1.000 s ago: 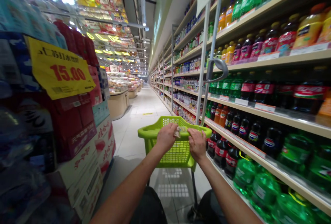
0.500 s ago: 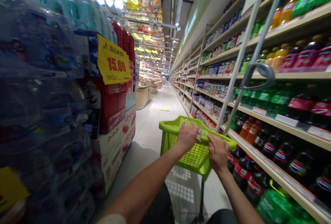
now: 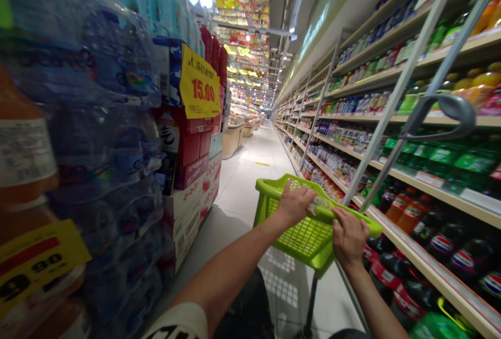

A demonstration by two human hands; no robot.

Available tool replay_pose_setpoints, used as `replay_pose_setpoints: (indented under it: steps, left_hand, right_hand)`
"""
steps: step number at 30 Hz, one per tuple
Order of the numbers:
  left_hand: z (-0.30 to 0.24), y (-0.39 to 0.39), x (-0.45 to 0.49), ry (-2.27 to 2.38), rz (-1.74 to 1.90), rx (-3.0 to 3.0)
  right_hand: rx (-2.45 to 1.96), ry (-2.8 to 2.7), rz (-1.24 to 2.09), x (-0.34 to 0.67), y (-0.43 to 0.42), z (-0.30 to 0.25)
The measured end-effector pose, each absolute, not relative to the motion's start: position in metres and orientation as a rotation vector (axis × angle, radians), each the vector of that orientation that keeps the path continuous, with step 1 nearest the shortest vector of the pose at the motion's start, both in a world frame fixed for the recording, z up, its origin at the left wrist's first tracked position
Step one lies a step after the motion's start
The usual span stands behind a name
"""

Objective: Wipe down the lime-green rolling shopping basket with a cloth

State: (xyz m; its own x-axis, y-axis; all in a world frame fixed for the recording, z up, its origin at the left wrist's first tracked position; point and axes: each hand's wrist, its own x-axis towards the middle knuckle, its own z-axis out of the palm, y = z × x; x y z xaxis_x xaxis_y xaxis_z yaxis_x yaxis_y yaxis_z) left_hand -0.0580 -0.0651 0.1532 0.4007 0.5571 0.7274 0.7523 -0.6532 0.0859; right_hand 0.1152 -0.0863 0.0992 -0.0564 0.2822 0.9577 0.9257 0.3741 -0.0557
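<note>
A bright green plastic shopping cart [image 3: 309,242] with a lattice basket stands in front of me, low in the view. My left hand [image 3: 295,204] is closed over the middle of its near rim, fingers curled across the top. Beside it, a small pale label or scrap shows on the rim. Farther right, my right hand [image 3: 349,237] grips the same rim, thumb and fingers wrapped round it. A dark pole [image 3: 312,302] runs down from the basket to the floor. What lies inside the basket is mostly hidden.
Stacked packs of bottled water [image 3: 113,119] and boxes [image 3: 191,203] with a yellow price sign [image 3: 199,85] border the left. Drink shelves [image 3: 438,172] line the right, a grey ladder handle [image 3: 442,117] jutting out before them. The pale tiled aisle [image 3: 250,166] runs ahead between them.
The view has turned slightly left, so the stacks, cart and shelves sit farther right. An orange bottle and another yellow price sign now show at left. Both hands keep their hold on the cart.
</note>
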Motion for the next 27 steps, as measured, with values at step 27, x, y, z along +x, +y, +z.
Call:
replay_pose_setpoints:
  steps: [27]
  left_hand:
    - [0.142,-0.091,-0.055,-1.185,-1.193,-2.39]
  right_hand:
    - [-1.229,-1.727,-0.592,0.129,-0.075,0.11]
